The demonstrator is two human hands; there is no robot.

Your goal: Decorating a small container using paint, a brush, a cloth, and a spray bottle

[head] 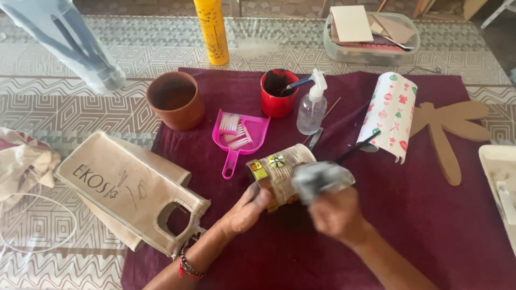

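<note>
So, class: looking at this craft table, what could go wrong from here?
The decorated can lies tilted, steadied only by the left hand; the right hand, rubbing with a grey cloth, might knock its glued tiles loose. The spray bottle and the red cup with a brush stand close behind, so an elbow or the can could tip them onto the maroon cloth.

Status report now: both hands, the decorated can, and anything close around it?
Left hand grips decorated can at its rim. Right hand presses grey cloth on can, blurred. Pink dustpan, spray bottle close behind.
</note>
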